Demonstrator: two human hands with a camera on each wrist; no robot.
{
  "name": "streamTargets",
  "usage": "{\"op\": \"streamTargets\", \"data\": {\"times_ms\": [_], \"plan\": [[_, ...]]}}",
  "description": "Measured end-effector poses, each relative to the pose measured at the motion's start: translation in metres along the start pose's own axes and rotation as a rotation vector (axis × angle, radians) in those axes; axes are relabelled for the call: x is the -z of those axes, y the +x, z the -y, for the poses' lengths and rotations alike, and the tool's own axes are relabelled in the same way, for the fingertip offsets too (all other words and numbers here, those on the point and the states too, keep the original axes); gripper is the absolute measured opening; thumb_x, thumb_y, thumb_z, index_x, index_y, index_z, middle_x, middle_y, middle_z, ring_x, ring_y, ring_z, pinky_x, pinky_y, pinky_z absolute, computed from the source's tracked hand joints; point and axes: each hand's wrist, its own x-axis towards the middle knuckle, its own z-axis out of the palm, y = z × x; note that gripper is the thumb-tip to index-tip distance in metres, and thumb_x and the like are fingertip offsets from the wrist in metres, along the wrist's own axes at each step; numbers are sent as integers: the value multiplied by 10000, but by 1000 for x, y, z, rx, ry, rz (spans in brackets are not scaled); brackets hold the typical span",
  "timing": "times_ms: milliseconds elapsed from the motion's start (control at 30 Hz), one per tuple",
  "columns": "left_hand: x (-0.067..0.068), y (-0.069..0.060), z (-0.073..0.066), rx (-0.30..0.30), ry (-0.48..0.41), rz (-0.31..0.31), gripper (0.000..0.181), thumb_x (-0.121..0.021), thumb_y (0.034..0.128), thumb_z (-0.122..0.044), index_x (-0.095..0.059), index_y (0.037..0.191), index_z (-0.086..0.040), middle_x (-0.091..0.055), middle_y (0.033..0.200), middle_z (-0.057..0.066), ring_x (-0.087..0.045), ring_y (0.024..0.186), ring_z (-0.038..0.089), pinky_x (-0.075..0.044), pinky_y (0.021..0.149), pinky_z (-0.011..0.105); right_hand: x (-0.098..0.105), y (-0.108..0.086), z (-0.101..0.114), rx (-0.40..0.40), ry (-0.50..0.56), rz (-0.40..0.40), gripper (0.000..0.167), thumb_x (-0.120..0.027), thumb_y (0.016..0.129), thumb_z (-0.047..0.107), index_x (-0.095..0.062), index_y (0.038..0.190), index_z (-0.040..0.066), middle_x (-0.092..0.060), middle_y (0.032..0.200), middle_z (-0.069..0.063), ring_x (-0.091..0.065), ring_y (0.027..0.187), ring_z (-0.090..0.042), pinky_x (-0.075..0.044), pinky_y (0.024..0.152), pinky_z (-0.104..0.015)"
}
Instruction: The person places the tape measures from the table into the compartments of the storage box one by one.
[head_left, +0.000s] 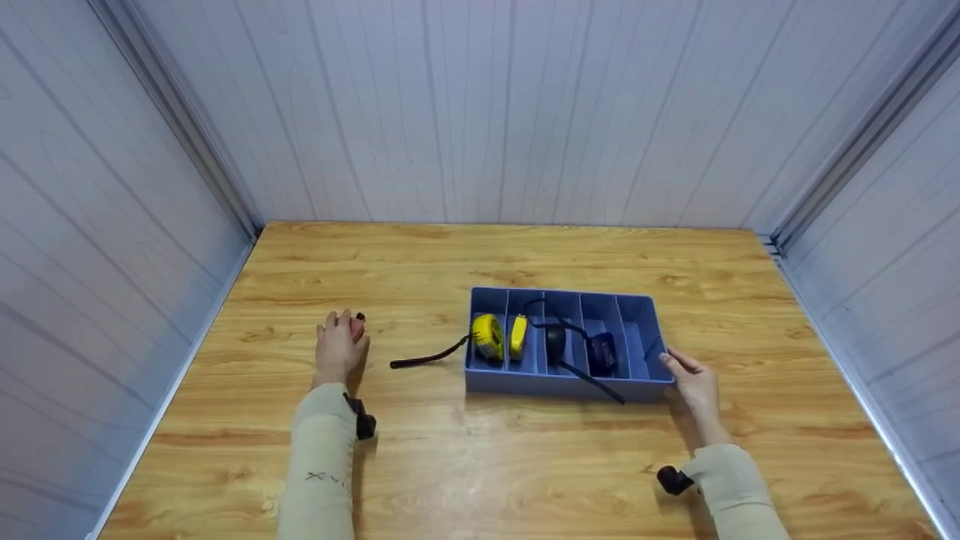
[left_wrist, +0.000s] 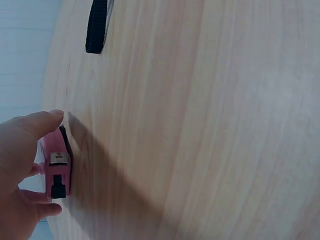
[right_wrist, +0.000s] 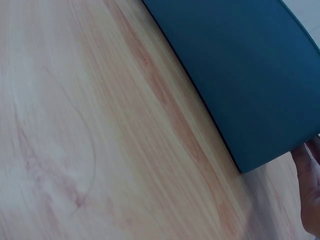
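Note:
My left hand [head_left: 339, 351] is at the left of the table, its thumb and fingers around a pink tape measure [left_wrist: 56, 165] with a black lock button. My right hand [head_left: 697, 390] holds the right end of a blue divided box [head_left: 555, 385], thumb over the rim. A yellow tape measure [head_left: 487, 337] lies in the box's leftmost compartment. Beside it, in the second, stands a narrow yellow item [head_left: 518, 335]. A rounded black item [head_left: 555, 343] and a dark blue item [head_left: 602, 353] occupy the third and fourth.
From the yellow tape measure a black strap [head_left: 427, 361] runs out over the box's left side onto the wooden table [head_left: 465, 465]. Another black strap [head_left: 596, 384] hangs over the front wall. White panels [head_left: 480, 112] enclose the table at the back and sides.

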Motion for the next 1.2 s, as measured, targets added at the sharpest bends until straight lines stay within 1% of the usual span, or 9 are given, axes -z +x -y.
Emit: {"op": "streamTargets", "data": {"times_ms": [67,167,300,467,667,767,900,1000,1200], "plan": [[-1,0,1,5,-18,2,606,-561,862,-183,-282,1351,42,-190,1360,307,-211,1191,511,-296,924,562,-1,-3,2,12,-14,4,317,-783,667,200,-712,974,167,-663,923,69,-397,488,-50,-279,337,-188],[-2,1,2,10,-37,1,595,-559,860,-169,-288,1344,46,-202,1348,313,-240,1189,472,-311,918,547,-2,-1,3,69,-107,-24,325,-787,660,227,-713,969,159,-666,875,99,-504,657,-50,-362,423,-165],[-2,2,3,7,-45,-7,581,-561,856,-153,-302,1331,60,-230,1331,318,-271,1176,463,-313,919,540,1,6,-2,120,-241,-96,268,-769,684,216,-721,943,163,-662,802,137,-545,859,-29,-444,642,-125],[-2,3,4,5,-41,-33,554,-558,855,-137,-329,1318,63,-258,1315,319,-307,1152,473,-339,897,542,0,6,0,135,-341,-118,242,-751,706,250,-721,942,199,-644,800,187,-529,886,-20,-415,671,-116],[-3,3,5,-5,-41,-70,539,-574,846,-139,-363,1300,61,-312,1276,319,-354,1108,477,-369,860,544,1,7,1,172,-530,-150,411,-726,708,374,-683,1039,134,-633,845,206,-535,948,-59,-400,760,-143],[-2,3,6,-10,-41,-80,539,-588,836,-145,-381,1293,55,-336,1262,309,-374,1090,463,-378,851,533,1,6,1,175,-557,-146,464,-720,712,381,-659,1072,93,-641,905,170,-529,1014,-119,-395,848,-202],[-2,3,7,-20,-41,-92,542,-602,827,-146,-392,1281,65,-362,1233,309,-393,1065,455,-385,840,525,-1,4,5,181,-558,-142,445,-720,715,370,-664,1064,100,-642,905,172,-529,1021,-137,-392,880,-241],[-3,3,7,-18,-46,-101,543,-604,829,-153,-395,1279,68,-369,1225,306,-397,1058,444,-391,833,521,-4,-1,9,163,-533,-132,383,-731,703,369,-691,1024,164,-631,867,209,-532,981,-82,-398,836,-184],[-5,1,5,-16,-47,-123,547,-609,824,-176,-408,1270,67,-382,1210,300,-406,1040,437,-404,811,517,-8,-11,17,131,-465,-83,308,-735,710,326,-702,994,212,-639,913,145,-514,915,-50,-423,672,-121]]}}
